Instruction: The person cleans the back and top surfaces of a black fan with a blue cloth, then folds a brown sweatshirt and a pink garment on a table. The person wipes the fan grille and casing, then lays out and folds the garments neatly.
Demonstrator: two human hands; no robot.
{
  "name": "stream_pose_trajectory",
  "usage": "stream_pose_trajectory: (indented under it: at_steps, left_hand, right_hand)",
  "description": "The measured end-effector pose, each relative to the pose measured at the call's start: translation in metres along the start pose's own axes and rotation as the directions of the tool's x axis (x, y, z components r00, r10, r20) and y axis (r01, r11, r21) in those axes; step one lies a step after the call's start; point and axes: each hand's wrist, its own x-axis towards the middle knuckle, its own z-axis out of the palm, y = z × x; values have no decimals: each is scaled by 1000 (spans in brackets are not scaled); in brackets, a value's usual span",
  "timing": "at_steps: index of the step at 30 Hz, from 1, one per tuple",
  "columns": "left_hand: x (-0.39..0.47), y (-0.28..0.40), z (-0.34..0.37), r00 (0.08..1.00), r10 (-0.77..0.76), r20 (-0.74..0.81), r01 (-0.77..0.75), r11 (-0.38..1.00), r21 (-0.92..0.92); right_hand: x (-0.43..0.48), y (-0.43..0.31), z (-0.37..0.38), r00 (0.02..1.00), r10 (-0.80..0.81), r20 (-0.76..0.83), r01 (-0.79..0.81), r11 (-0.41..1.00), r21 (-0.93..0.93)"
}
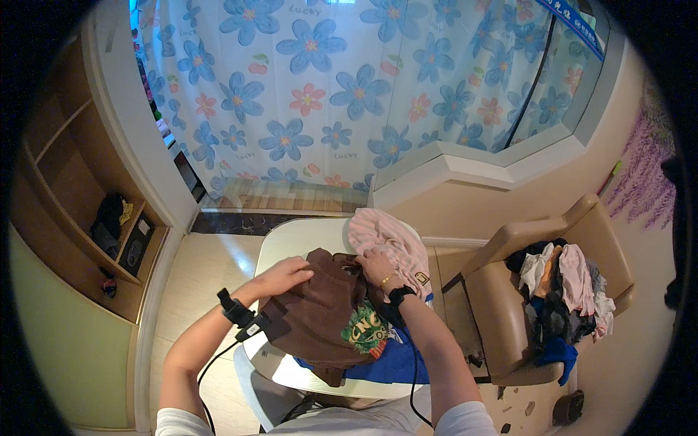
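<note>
A brown printed garment (322, 316) lies bunched on a small white table (289, 234) in front of me. My left hand (289, 274) rests on its upper left part, and whether the fingers grip the cloth is not plain. At the garment's upper opening, my right hand (377, 268) pinches the dark edge. Beneath the brown cloth lies a blue garment (392, 365), mostly covered. A pink striped garment (401, 245) is spread at the table's back right, next to my right hand.
On the right, a tan armchair (491, 305) holds a heap of mixed clothes (572, 283). Wooden shelving (71, 163) with dark items stands at the left. Behind the table hang a floral curtain (305, 98) and a low wall ledge (474, 169). Shoes (568, 407) sit on the floor, lower right.
</note>
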Motion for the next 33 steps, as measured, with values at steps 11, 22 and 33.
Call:
stream_pose_trajectory:
  at_steps: [11,22,33]
  left_hand:
    - [7,80,-141,858,217,-466,-59,942,329]
    - [5,122,-172,725,373,-579,-478,878,-34]
    - [6,158,-69,897,437,-73,-408,753,-515]
  right_hand:
    - [-21,9,-143,778,483,-402,262,331,906]
    - [-143,-135,-294,683,-285,-673,715,446,538]
    - [-105,-128,-259,872,42,-488,421,444,791]
